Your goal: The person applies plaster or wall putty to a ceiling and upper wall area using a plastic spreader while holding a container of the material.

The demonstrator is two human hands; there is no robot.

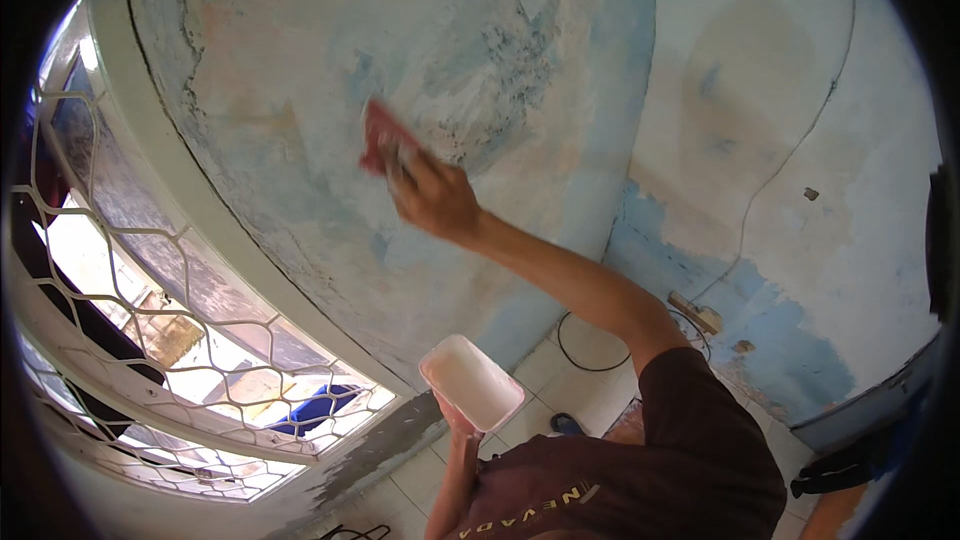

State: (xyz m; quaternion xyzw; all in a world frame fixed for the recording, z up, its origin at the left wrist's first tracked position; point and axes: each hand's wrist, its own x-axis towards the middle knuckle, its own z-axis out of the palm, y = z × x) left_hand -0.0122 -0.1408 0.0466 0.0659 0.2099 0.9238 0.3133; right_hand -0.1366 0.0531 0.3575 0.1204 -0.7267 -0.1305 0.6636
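Note:
My right hand (437,198) is closed round a red putty spreader (385,133), whose flat blade lies at the patchy blue and white wall (330,170). Whitish smears coat its fingers. Lower down, my left hand (457,414) grips a white rectangular tub (478,380) from below and the side. The tub is tilted, and a pale paste-like layer shows inside; most of the left fingers are hidden behind it. Right of the spreader, the wall bears a rough, dark-speckled patch (510,60).
A window with a white metal grille (185,285) runs along the left. At right, a second wall (760,90) carries a hanging cable (797,145) and a wooden piece (695,313) low down. A cable loop (592,368) lies on the tiled floor (540,365). Part of another person (840,510) shows at lower right.

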